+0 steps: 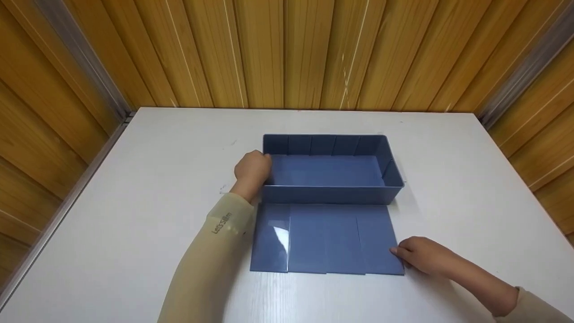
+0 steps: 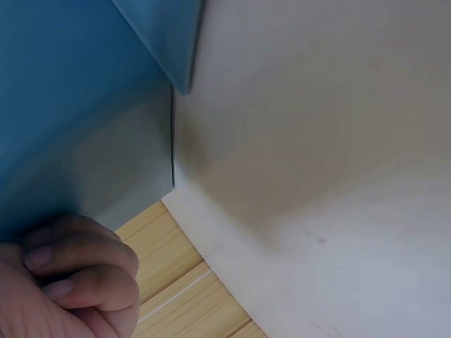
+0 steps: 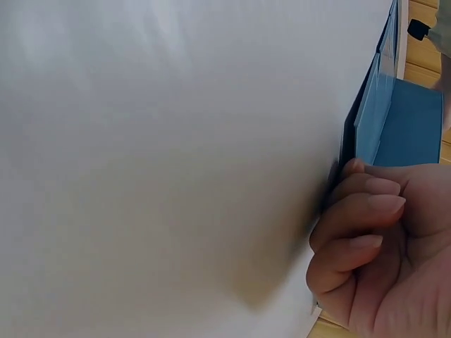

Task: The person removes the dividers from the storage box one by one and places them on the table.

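Observation:
A long blue plastic storage box [image 1: 332, 195] stands upright on the table, its inside visible and bare. My left hand [image 1: 253, 169] grips the box's left wall, its fingers curled on the outside in the left wrist view. Directly in front of the box lie several thin flat blue panels [image 1: 341, 237], side by side with their edges overlapping. My right hand [image 1: 426, 255] pinches the right edge of the rightmost panel between thumb and fingers. In the right wrist view the other fingers are curled beneath, and the panel [image 3: 372, 116] appears edge-on.
The white table [image 1: 134, 215] reaches back to a wood-patterned corrugated wall [image 1: 287, 54]. Similar walls with metal corner posts [image 1: 85, 54] stand on both sides. My left sleeve [image 1: 206, 260] passes left of the panels.

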`<state>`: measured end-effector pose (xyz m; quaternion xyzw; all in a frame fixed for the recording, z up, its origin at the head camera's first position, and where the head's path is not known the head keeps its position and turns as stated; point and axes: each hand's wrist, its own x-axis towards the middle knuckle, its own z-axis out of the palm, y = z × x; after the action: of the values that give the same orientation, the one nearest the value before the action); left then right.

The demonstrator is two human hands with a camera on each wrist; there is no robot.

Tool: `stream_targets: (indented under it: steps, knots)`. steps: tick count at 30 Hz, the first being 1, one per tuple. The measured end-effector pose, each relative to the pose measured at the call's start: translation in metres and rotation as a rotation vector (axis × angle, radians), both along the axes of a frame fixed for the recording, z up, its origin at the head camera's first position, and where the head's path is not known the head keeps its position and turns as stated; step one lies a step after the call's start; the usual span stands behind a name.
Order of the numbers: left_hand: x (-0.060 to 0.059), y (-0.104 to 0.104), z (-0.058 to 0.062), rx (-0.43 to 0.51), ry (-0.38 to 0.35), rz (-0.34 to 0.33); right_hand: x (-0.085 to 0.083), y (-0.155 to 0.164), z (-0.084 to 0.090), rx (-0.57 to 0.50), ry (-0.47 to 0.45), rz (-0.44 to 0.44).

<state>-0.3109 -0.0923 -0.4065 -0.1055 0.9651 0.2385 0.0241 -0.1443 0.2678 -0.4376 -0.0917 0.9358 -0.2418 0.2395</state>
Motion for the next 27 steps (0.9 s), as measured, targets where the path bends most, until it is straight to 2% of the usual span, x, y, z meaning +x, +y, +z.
stream_targets:
  steps: [16, 27]
  knots:
    - [0.0009, 0.0002, -0.0008, 0.018, 0.021, -0.011, -0.0003, 0.0001, -0.0003, -0.004, -0.014, -0.004]
    - [0.0014, -0.0012, -0.0008, 0.032, 0.019, -0.005, 0.0001, -0.0052, 0.0015, 0.055, 0.021, -0.011]
